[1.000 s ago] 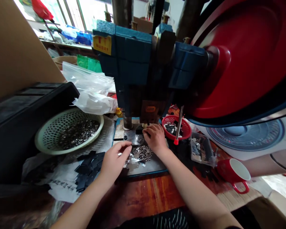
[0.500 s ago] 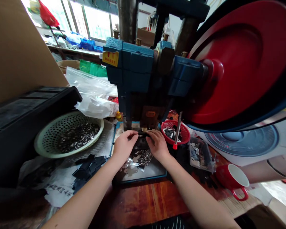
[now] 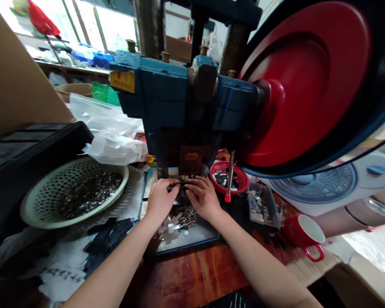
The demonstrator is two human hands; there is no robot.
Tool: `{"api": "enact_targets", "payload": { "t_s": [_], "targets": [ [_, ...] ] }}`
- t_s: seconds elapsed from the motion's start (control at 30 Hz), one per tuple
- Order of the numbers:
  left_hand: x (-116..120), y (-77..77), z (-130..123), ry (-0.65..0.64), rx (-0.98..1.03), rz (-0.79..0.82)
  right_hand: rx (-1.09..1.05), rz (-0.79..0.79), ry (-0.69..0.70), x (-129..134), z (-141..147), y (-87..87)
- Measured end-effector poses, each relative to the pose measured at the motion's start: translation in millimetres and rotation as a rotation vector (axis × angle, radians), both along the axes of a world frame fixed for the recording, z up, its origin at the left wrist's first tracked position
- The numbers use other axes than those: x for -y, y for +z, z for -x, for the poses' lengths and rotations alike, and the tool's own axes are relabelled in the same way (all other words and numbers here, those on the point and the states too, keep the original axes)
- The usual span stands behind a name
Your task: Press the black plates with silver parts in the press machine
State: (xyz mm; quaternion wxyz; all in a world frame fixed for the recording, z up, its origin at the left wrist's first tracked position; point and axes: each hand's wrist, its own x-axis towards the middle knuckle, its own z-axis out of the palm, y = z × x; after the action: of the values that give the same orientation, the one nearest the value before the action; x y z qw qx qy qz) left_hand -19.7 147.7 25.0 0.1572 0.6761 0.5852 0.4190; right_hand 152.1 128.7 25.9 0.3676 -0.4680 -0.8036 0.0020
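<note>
My left hand [image 3: 160,196] is closed in a pinch on a thin black strip [image 3: 173,187] at the die below the press ram. Opposite it, my right hand [image 3: 203,199] has its fingers stretched toward the strip's other end, the thumb apart from them; the exact contact is hidden. Over both hands stands a blue press [image 3: 167,98] with a dark ram block [image 3: 191,158]. Small shiny metal parts [image 3: 188,216] lie in a heap just in front of the die, beside flat silvery plates [image 3: 171,226] on the press's metal base [image 3: 192,237].
A pale green basket [image 3: 35,216] of small metal parts stands left, near black flat pieces [image 3: 107,237]. On the right are a red basket [image 3: 245,182], a clear plastic box [image 3: 265,205], a red mug [image 3: 295,229] and a large red flywheel [image 3: 308,85]. A red-tipped lever [image 3: 230,177] hangs close to my right hand.
The camera view has turned a little to the right, so the scene sits further left. Both hands stay at the die, and the black strip between them shows more clearly.
</note>
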Motion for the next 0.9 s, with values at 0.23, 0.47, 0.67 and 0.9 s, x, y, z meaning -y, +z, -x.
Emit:
{"api": "enact_targets", "payload": {
  "t_s": [0.23, 0.47, 0.67, 0.9],
  "targets": [
    [-11.5, -1.0, 3.2, -0.058, -0.051, 0.017, 0.101, 0.003, -0.068, 2.4, 5.5, 5.3],
    [-22.0, 0.5, 5.5, -0.1, -0.087, 0.072, 0.05, 0.072, -0.117, -2.5, 8.3, 7.8],
    [-16.2, 3.0, 5.3, -0.064, -0.071, 0.063, -0.132, 0.056, -0.051, 3.9, -1.9, 5.0],
    [18.6, 6.8, 17.2, -0.006, -0.043, 0.023, -0.727, 0.379, -0.139, 41.7, -45.0, -15.0]
  ]
}}
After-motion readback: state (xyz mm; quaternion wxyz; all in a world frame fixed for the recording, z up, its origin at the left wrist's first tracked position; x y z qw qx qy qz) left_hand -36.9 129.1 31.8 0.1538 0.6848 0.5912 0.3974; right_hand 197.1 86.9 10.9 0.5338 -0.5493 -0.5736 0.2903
